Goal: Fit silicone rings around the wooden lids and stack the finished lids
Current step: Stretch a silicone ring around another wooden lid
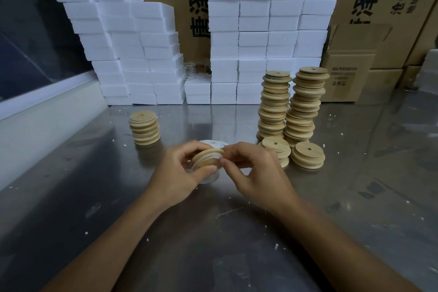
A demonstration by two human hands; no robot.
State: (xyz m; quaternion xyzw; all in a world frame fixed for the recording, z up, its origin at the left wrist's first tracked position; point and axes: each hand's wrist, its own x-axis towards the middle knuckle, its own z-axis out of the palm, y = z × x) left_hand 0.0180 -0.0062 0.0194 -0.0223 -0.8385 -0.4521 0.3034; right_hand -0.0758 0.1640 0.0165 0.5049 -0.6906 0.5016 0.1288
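My left hand grips a round wooden lid on edge above the table's middle. A pale silicone ring lies partly round the lid's groove. My right hand pinches the ring at the lid's right side. Behind and under the hands lies a pile of whitish rings, mostly hidden. A short stack of lids with white rings stands at the left. Two tall stacks of bare lids rise at the right, with two low stacks in front of them.
White foam blocks are piled in walls along the back of the steel table. Cardboard boxes stand at the back right. A white ledge runs along the left edge. White crumbs dot the tabletop.
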